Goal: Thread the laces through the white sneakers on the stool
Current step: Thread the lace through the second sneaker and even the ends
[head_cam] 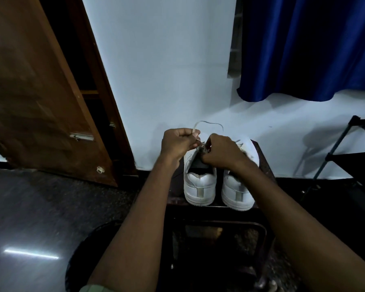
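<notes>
Against the pale wall, a dark stool carries two white leather sneakers. At 11 o'clock the left hand pinches the thin white lace, lifting it taut; the right hand grips the eyelet edge, probably to steady it.

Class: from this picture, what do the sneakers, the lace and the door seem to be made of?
Sneakers: probably leather or synthetic, smooth matt white panels with stitched seams.
Lace: likely woven fabric, a thin, flat, limp off-white strip.
Door: apparently wood or wood veneer, brown, faintly glossy.

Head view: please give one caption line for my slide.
Both hands thread a lace into the left white sneaker.
</notes>
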`<state>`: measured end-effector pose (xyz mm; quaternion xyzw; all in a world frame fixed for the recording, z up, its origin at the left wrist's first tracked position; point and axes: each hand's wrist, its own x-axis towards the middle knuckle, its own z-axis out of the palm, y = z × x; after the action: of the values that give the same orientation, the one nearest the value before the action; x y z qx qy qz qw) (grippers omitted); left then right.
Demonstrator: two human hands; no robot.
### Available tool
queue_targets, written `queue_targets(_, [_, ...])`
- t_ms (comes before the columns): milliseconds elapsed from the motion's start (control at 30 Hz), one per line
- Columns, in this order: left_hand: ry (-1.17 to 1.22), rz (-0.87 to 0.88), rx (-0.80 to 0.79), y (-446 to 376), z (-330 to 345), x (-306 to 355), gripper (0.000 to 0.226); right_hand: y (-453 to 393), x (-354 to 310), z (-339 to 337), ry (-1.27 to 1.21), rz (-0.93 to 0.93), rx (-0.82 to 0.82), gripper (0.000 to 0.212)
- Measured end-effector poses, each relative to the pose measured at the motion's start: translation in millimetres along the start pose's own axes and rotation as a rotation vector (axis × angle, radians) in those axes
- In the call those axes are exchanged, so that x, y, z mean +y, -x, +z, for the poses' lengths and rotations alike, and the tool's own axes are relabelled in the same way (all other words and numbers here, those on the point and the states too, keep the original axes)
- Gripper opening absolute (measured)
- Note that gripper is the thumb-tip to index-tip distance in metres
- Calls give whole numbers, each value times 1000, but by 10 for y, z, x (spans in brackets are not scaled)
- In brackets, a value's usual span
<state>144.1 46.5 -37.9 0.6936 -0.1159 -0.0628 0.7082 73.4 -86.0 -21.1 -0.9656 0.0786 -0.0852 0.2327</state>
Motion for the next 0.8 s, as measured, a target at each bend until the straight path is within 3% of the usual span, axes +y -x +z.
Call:
queue_targets(133, [-92,-22,-61,18,3,-17,16,-49,139,24,-154,184,125,17])
queue_targets(300, [-144,6,-50,24,19,-87,13,-205,366,-64,-419,344,-23,23])
queue_targets(500, [-294,125,-16,88,116,-135,14,-307,481,30,-578,402,-84,27])
queue_targets(800, [-429,156,17,149,214,-121,15,-286,480,32,-622,407,-100,33])
